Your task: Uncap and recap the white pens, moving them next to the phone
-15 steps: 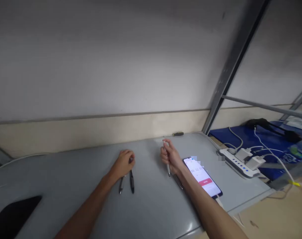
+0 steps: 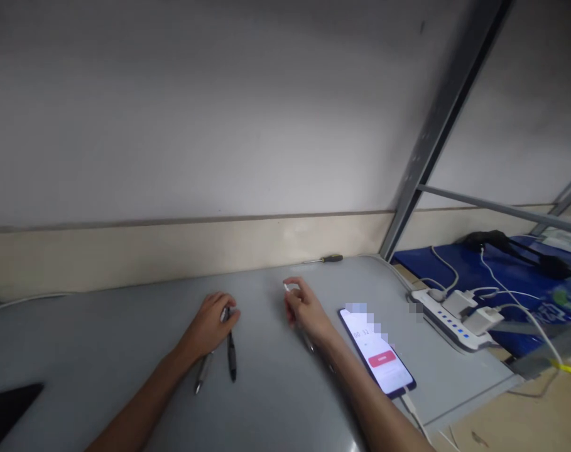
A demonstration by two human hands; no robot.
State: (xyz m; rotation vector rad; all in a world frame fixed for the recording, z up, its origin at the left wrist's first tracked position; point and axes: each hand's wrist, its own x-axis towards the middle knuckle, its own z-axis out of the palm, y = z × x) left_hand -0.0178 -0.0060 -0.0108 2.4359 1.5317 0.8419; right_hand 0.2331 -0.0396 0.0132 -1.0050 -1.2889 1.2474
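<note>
My left hand (image 2: 210, 323) is on the grey desk with its fingers curled and the thumb against the upper end of a black pen (image 2: 232, 361). A silver-grey pen (image 2: 202, 375) sticks out from beneath the same hand, its upper part hidden. To the right, my right hand (image 2: 308, 314) is closed round a white pen (image 2: 286, 287). The index finger is bent over that pen's upper end, and its tip points down toward me below the palm. Part of another slim pen (image 2: 331, 368) shows beside my right wrist, mostly covered by the forearm.
A lit phone (image 2: 378, 351) with a cable lies right of my right forearm. Farther right is a white power strip (image 2: 452, 323) with plugged chargers. A screwdriver (image 2: 330, 258) lies by the wall, and a dark flat object (image 2: 9, 411) at lower left. A metal post (image 2: 424, 163) rises behind.
My right hand has moved left toward my left hand, still with the white pen, and its index finger is more raised. My left hand and its pens sit slightly farther left and lower.
</note>
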